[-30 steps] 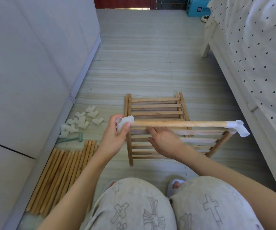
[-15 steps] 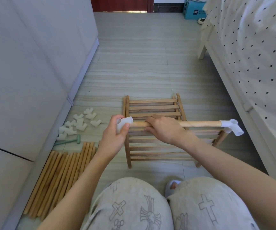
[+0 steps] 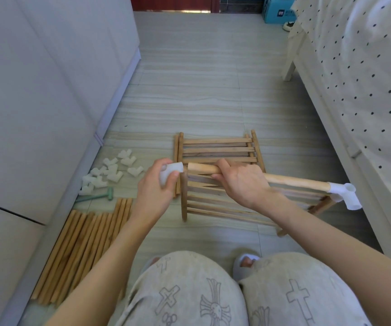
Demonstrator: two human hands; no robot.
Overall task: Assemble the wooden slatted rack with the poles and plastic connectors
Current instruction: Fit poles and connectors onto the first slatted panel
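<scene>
My right hand point(image 3: 241, 182) grips a wooden pole point(image 3: 295, 180) near its left end; the pole lies across, above the floor. A white plastic connector point(image 3: 345, 195) caps the pole's right end. My left hand point(image 3: 154, 191) holds a second white connector point(image 3: 171, 171) just left of the pole's bare tip, with a small gap between them. Under both hands several wooden slatted panels point(image 3: 215, 147) lie stacked on the floor; one of them is angled toward the right.
Several loose white connectors point(image 3: 109, 172) and a small green mallet point(image 3: 100, 196) lie on the floor at left. A bundle of spare poles point(image 3: 84, 245) lies along the grey cabinet point(image 3: 36, 102). A bed with a dotted cover point(image 3: 366, 78) borders the right side.
My right hand came up from the slats and took hold of the pole. The left connector, which sat on the pole's end, now stands a little apart from it.
</scene>
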